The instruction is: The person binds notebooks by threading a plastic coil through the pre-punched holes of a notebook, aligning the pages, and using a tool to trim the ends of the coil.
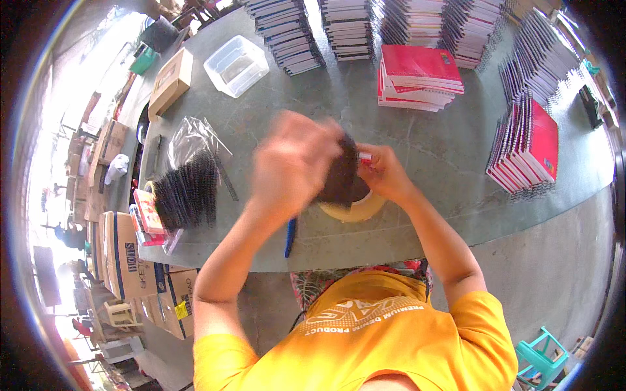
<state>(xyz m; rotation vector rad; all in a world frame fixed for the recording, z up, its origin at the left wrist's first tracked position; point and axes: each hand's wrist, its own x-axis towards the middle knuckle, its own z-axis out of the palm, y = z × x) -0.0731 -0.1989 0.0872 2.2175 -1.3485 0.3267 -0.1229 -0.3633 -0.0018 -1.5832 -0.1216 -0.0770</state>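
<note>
My left hand (293,159) is smeared by motion above the table, so its fingers cannot be read. Just right of it is a blurred dark object (342,173) whose kind I cannot make out. At that object's right edge, my right hand (386,171) is closed, with a small red-and-white thing (366,158) showing at its fingertips. Below both hands lies a roll of pale yellow tape (357,212), partly covered by the dark object. A blue pen-like stick (290,238) rests near the table's front edge, beside my left forearm.
On the table's left are black spiral binding coils (188,190), clear plastic wrap (194,138), a cardboard box (171,81) and a clear plastic bin (236,65). Red spiral notebooks (420,72) stand at the back, with more red notebooks (525,146) rightward. Tall notebook stacks (287,32) line the far side.
</note>
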